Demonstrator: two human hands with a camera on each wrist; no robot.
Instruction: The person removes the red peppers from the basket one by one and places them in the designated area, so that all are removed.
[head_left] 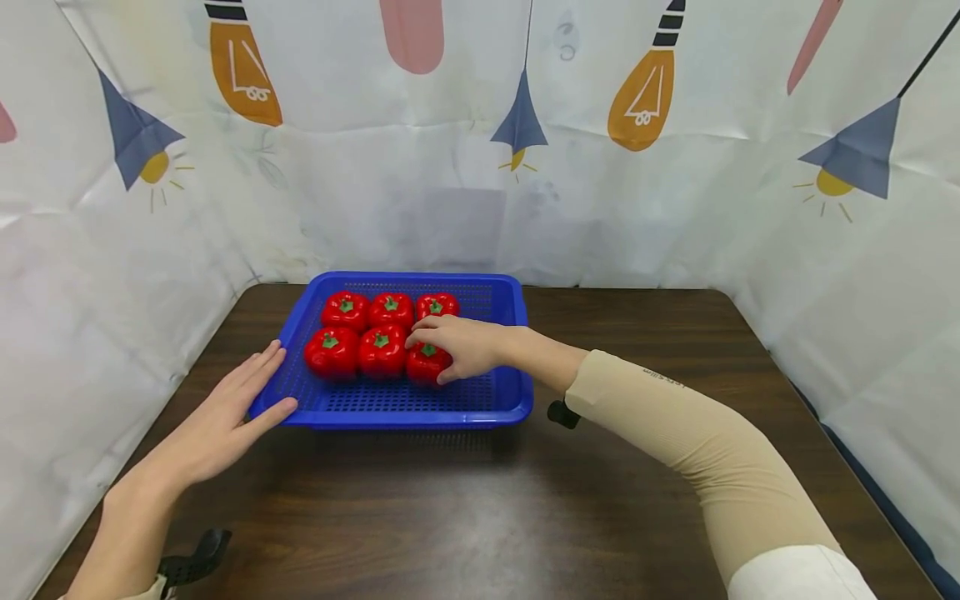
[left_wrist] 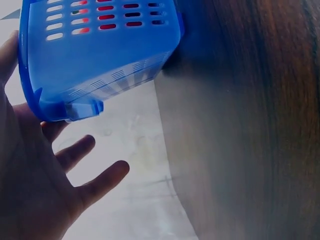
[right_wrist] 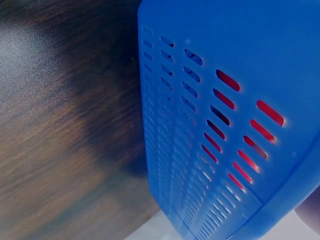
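A blue plastic basket point(head_left: 420, 419) holds several red bell peppers point(head_left: 332, 352) with green stem tops, set in two rows. My right hand point(head_left: 476, 346) reaches in over the basket's right side. Its thumb and fingers grip the front-right bell pepper point(head_left: 425, 363), which they partly cover. Against the basket's left rim rests my left hand point(head_left: 225, 408), its fingers straight and spread. The left wrist view shows this hand point(left_wrist: 35, 185) beside the basket's end wall point(left_wrist: 110, 50). In the right wrist view the slotted basket wall point(right_wrist: 225, 150) hides the right hand's fingers.
The basket stands on a dark brown wooden table point(head_left: 465, 517), near its back edge. A white curtain point(head_left: 375, 192) printed with lamps and bulbs hangs behind and along both sides. A black wrist strap point(head_left: 197, 560) shows at the left wrist.
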